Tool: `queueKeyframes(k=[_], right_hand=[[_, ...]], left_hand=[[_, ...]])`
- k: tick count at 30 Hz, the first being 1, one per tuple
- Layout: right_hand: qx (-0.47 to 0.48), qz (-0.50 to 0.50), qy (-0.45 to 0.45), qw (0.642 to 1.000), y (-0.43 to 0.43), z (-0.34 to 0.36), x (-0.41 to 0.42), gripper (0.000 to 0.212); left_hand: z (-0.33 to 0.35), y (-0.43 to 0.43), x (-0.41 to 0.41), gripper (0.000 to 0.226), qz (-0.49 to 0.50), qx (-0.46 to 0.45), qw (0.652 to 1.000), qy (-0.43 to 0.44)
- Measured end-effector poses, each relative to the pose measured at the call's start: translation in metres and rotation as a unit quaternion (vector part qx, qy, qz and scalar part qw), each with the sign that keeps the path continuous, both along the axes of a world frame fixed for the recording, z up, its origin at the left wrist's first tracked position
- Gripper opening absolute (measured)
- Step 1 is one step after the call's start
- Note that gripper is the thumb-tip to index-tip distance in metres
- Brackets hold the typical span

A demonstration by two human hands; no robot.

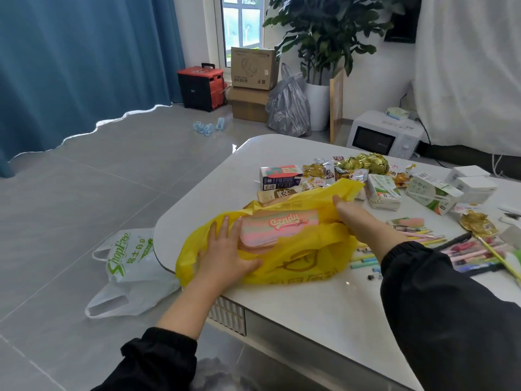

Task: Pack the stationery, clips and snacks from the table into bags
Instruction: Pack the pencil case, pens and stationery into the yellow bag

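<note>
A yellow plastic bag (pixel 298 263) lies at the near left corner of the white table (pixel 310 311). A pink striped pencil case (pixel 282 225) marked "Candy" sits in its open mouth. My left hand (pixel 225 255) lies on the bag's left side with straight, spread fingers, touching the case's left end. My right hand (pixel 356 218) holds the bag's upper rim, thumb on top and fingers hidden inside the plastic. Wrapped snacks (pixel 352 167) and drink cartons (pixel 382 191) lie behind the bag. Pens and markers (pixel 473 251) are spread at the right.
A white "ShopFree" plastic bag (pixel 127 266) lies on the floor by the table's left corner. Two white boxes (pixel 473 182) stand at the table's far right. A microwave (pixel 383 134), cardboard boxes (pixel 253 69) and a potted plant (pixel 324 38) stand beyond the table.
</note>
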State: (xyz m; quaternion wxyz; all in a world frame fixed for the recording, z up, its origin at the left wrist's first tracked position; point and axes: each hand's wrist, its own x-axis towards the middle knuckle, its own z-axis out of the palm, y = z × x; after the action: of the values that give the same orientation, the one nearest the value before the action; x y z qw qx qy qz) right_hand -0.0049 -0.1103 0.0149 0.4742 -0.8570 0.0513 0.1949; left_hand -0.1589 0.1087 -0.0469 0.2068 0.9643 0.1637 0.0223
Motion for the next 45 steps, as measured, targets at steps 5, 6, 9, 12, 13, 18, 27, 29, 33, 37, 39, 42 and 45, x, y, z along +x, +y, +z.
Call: queueKeyframes(k=[5, 6, 9, 12, 13, 18, 27, 29, 33, 37, 39, 42, 45], right_hand=[[0.084, -0.025, 0.07, 0.994, 0.029, -0.013, 0.006, 0.059], [0.082, -0.029, 0.076, 0.993, 0.033, -0.017, 0.007, 0.055], [0.05, -0.046, 0.074, 0.995, 0.037, -0.028, 0.017, 0.042], [-0.068, -0.032, -0.035, 0.997, 0.038, -0.03, 0.025, 0.028], [-0.08, -0.061, -0.082, 0.992, 0.038, -0.03, 0.028, 0.028], [-0.045, -0.164, -0.127, 0.977, 0.03, -0.029, 0.048, 0.013], [-0.253, 0.199, -0.584, 0.745, 0.042, -0.007, -0.013, 0.049], [-0.197, 0.37, -0.491, 0.764, 0.04, 0.007, -0.035, 0.016], [-0.333, 0.483, -0.248, 0.77, 0.024, 0.013, -0.037, 0.03], [-0.416, 0.489, -0.143, 0.753, 0.004, 0.007, -0.035, 0.025], [-0.456, 0.513, -0.135, 0.715, 0.002, 0.009, -0.042, 0.025], [-0.496, 0.551, -0.171, 0.649, 0.007, 0.011, -0.048, 0.031], [-0.445, 0.537, -0.277, 0.661, 0.009, 0.015, -0.046, 0.042]], left_hand=[[-0.007, 0.039, -0.003, 0.119, 0.029, -0.098, 0.994, -0.043], [-0.01, 0.043, -0.004, 0.115, 0.037, -0.105, 0.992, -0.061], [-0.014, 0.048, -0.002, 0.099, 0.064, -0.06, 0.992, -0.087], [-0.009, 0.046, 0.003, 0.09, 0.065, 0.085, 0.991, -0.075], [-0.007, 0.047, 0.004, 0.093, 0.054, 0.102, 0.99, -0.076], [-0.009, 0.057, 0.007, 0.096, -0.051, 0.095, 0.991, -0.077], [0.004, 0.058, 0.012, 0.089, -0.101, 0.189, 0.977, -0.014], [0.011, 0.056, 0.017, 0.096, -0.11, 0.199, 0.974, 0.01], [0.015, 0.059, 0.021, 0.1, -0.122, 0.192, 0.973, 0.021], [0.016, 0.06, 0.022, 0.1, -0.113, 0.193, 0.974, 0.027], [0.017, 0.058, 0.024, 0.097, -0.094, 0.191, 0.977, 0.03], [0.019, 0.053, 0.029, 0.083, -0.064, 0.203, 0.976, 0.038], [0.022, 0.048, 0.029, 0.083, -0.064, 0.233, 0.97, 0.014]])
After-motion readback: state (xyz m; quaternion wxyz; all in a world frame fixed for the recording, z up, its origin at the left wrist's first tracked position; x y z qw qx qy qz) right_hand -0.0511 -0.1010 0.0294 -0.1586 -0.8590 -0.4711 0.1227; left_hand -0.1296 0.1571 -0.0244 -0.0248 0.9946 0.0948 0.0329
